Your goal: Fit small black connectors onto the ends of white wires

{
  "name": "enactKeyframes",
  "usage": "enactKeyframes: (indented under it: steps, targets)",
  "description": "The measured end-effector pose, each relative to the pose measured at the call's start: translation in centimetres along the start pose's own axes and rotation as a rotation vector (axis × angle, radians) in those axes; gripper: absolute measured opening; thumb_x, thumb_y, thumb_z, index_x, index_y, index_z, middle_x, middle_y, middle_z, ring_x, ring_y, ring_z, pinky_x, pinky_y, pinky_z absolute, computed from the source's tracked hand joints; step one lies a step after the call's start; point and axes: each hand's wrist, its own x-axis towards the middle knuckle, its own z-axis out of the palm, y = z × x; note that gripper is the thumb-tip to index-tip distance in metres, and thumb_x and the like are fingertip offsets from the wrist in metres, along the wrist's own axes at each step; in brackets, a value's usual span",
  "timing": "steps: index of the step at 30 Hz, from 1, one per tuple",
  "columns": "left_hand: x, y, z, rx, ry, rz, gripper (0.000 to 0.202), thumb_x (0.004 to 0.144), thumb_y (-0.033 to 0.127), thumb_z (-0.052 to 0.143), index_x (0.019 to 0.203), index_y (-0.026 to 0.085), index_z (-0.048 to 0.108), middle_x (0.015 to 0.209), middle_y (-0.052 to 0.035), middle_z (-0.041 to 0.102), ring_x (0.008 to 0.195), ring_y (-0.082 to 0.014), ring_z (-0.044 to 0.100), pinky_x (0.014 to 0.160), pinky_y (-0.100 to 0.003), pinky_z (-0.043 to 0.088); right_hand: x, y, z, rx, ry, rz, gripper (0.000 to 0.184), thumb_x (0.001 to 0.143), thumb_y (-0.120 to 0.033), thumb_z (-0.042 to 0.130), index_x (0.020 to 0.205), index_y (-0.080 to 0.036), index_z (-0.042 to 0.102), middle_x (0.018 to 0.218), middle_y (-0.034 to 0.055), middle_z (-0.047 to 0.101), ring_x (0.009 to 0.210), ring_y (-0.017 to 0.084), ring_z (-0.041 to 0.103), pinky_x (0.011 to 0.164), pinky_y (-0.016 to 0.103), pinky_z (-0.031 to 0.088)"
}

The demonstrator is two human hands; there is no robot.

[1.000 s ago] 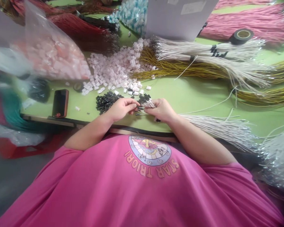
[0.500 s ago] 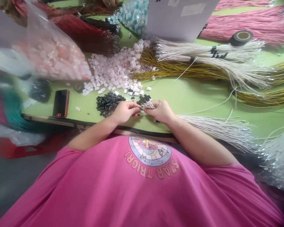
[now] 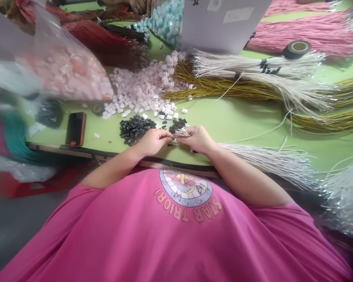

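Note:
My left hand (image 3: pixel 153 141) and my right hand (image 3: pixel 196 139) meet at the near edge of the green table (image 3: pixel 241 117). The right hand is closed round a bundle of white wires (image 3: pixel 270 158) whose metal-tipped ends (image 3: pixel 182 132) fan out toward the left hand. The left hand's fingertips are pinched together against those ends, holding something small I cannot make out. A heap of small black connectors (image 3: pixel 134 128) lies just left of the hands, with a smaller black heap (image 3: pixel 178 123) right behind them.
A pile of pale pink connectors (image 3: pixel 144 88) and a plastic bag of them (image 3: pixel 61 70) lie behind. A phone (image 3: pixel 75 128) rests at the left. Yellow (image 3: pixel 223 84), white (image 3: pixel 253 64), pink (image 3: pixel 306 31) and dark red (image 3: pixel 106 41) wire bundles, a tape roll (image 3: pixel 297 49), and another person's hands (image 3: pixel 138 4) are beyond.
The view has drifted slightly downward on the table. Both hands stay together at the wire ends; the left fingertips have closed in tighter against the tips.

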Motion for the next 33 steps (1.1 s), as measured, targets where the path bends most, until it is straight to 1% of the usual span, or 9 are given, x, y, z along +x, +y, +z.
enactKeyframes:
  steps: [5, 9, 11, 15, 18, 22, 25, 27, 33]
  targets:
    - [0.0, 0.1, -2.4, 0.362, -0.104, 0.084, 0.021, 0.084, 0.03, 0.054, 0.094, 0.021, 0.071, 0.094, -0.0037, 0.07, 0.086, -0.0183, 0.061, 0.081, -0.032, 0.046, 0.1, 0.0, -0.6, 0.003, 0.026, -0.051, 0.027, 0.066, -0.039, 0.065, 0.078, -0.015, 0.067, 0.076, 0.0029, 0.062, 0.052, 0.008, 0.051, 0.033, 0.018, 0.036]
    - [3.0, -0.4, -4.3, 0.594, 0.124, 0.043, 0.031, 0.089, 0.024, 0.042, 0.107, 0.019, 0.067, 0.109, -0.0073, 0.064, 0.1, -0.0215, 0.057, 0.091, -0.035, 0.042, 0.2, 0.2, -1.0, 0.002, 0.002, 0.028, 0.027, 0.067, -0.035, 0.064, 0.084, -0.014, 0.068, 0.067, 0.0017, 0.059, 0.049, 0.009, 0.052, 0.033, 0.019, 0.039]
    - [5.0, -0.9, -5.0, 0.677, 0.159, 0.021, 0.032, 0.088, 0.021, 0.041, 0.108, 0.018, 0.066, 0.111, -0.0092, 0.06, 0.103, -0.0232, 0.054, 0.092, -0.036, 0.04, 0.2, 0.1, -1.1, 0.029, 0.023, 0.054, 0.027, 0.067, -0.032, 0.063, 0.086, -0.014, 0.068, 0.064, 0.0011, 0.058, 0.049, 0.01, 0.053, 0.034, 0.02, 0.041]
    - [7.5, -1.9, -5.3, 0.763, 0.083, -0.002, 0.027, 0.082, 0.023, 0.049, 0.1, 0.02, 0.067, 0.107, -0.0095, 0.058, 0.101, -0.0253, 0.053, 0.086, -0.036, 0.042, 0.1, -0.2, -1.2, 0.071, 0.026, 0.08, 0.023, 0.065, -0.028, 0.062, 0.083, -0.014, 0.066, 0.062, 0.0, 0.056, 0.049, 0.01, 0.053, 0.035, 0.021, 0.045]
    - [7.6, -2.2, -5.2, 0.795, 0.073, -0.004, 0.024, 0.08, 0.025, 0.051, 0.096, 0.021, 0.068, 0.103, -0.0093, 0.058, 0.097, -0.0257, 0.053, 0.082, -0.037, 0.041, 0.0, -0.4, -1.2, 0.087, 0.008, 0.066, 0.018, 0.065, -0.027, 0.061, 0.078, -0.015, 0.064, 0.061, 0.0, 0.056, 0.049, 0.009, 0.052, 0.035, 0.02, 0.045]
    - [6.9, -1.9, -5.3, 0.81, 0.076, 0.047, 0.022, 0.083, 0.025, 0.046, 0.088, 0.018, 0.067, 0.099, -0.0102, 0.059, 0.096, -0.0257, 0.053, 0.082, -0.037, 0.04, 0.1, -0.4, -1.1, 0.07, -0.016, 0.05, 0.023, 0.069, -0.027, 0.057, 0.085, -0.014, 0.066, 0.067, 0.0025, 0.06, 0.051, 0.01, 0.053, 0.034, 0.019, 0.043]
    - [5.7, -1.3, -5.3, 0.75, 0.153, 0.061, 0.024, 0.087, 0.022, 0.04, 0.088, 0.016, 0.063, 0.093, -0.0103, 0.061, 0.09, -0.024, 0.055, 0.079, -0.036, 0.04, 0.2, -0.3, -1.0, 0.017, -0.022, 0.031, 0.02, 0.07, -0.027, 0.055, 0.082, -0.014, 0.065, 0.064, 0.0023, 0.059, 0.05, 0.009, 0.052, 0.034, 0.019, 0.041]
    - [4.4, -0.7, -4.9, 0.601, 0.195, 0.024, 0.023, 0.088, 0.023, 0.039, 0.093, 0.017, 0.061, 0.086, -0.0074, 0.063, 0.08, -0.0206, 0.056, 0.075, -0.034, 0.041, 0.2, -0.3, -1.0, 0.001, -0.003, 0.01, 0.015, 0.069, -0.024, 0.054, 0.079, -0.015, 0.062, 0.061, 0.0012, 0.058, 0.048, 0.009, 0.051, 0.034, 0.019, 0.04]
    - [0.8, 0.6, -1.2, -0.225, 0.034, -0.044, 0.014, 0.087, 0.027, 0.049, 0.083, 0.016, 0.057, 0.071, -0.0004, 0.06, 0.057, -0.0088, 0.051, 0.058, -0.023, 0.042, -0.1, -0.5, -0.9, 0.003, 0.021, -0.027, 0.008, 0.068, -0.023, 0.052, 0.069, -0.016, 0.057, 0.053, -0.0028, 0.049, 0.043, 0.008, 0.047, 0.033, 0.018, 0.037]
